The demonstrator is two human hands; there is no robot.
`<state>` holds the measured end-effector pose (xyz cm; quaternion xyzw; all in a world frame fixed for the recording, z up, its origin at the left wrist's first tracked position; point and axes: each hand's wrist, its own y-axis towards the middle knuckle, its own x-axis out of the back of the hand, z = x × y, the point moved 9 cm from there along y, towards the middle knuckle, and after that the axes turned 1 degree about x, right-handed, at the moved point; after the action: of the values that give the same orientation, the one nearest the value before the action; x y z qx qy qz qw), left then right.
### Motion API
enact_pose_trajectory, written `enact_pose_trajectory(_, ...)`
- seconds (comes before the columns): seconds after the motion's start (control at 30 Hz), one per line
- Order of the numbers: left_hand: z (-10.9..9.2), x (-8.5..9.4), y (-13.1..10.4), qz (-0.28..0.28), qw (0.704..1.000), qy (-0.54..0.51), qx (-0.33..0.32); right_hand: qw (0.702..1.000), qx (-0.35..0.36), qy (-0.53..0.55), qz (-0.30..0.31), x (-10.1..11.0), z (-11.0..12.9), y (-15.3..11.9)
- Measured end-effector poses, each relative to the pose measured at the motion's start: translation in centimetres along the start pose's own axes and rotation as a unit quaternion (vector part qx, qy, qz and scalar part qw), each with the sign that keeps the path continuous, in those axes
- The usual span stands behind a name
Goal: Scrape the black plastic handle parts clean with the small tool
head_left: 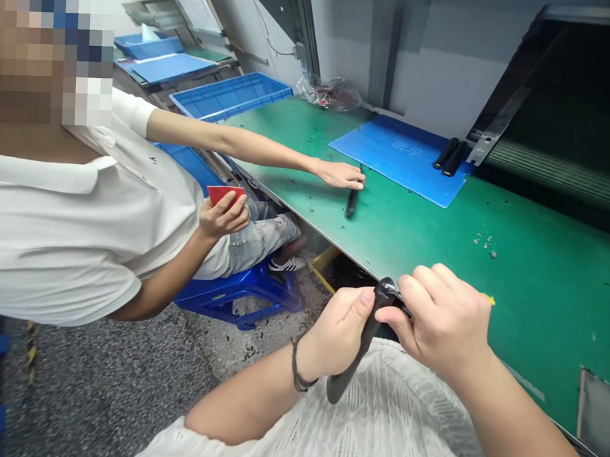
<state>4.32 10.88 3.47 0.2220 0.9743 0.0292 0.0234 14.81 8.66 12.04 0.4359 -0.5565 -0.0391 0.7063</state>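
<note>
My left hand [339,333] is wrapped round a black handle [350,373], held tilted above my lap with its rounded top end up and the thumb pressed near that end. Close against it on the right, my right hand [444,320] is closed on a slim tool with a yellow end [490,300] that sticks out behind the fist. The tool's dark, thin front part reaches the top of the handle; its exact kind is mostly hidden by the fingers. Both hands are at the near edge of the green table [537,296].
A co-worker in a white shirt [85,227] sits at left, one hand on another black handle [352,202], the other holding a red card-like piece [226,194]. Two black handles [452,158] lie on a blue sheet [402,155]. A blue crate [234,96] stands beyond.
</note>
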Motion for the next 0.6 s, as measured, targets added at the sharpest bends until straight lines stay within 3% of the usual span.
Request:
enact_pose_trajectory(0.27,0.8,0.3,0.4,-0.051,0.998,-0.015,0.034,1.0,-0.006,-0.008,-0.027,-0.7,0.4,-1.0)
enact_pose_trajectory(0.6,0.6,1.9,2.0,-0.142,0.988,-0.033,0.056,0.998,0.002,0.057,0.022,-2.8,2.2,-2.8)
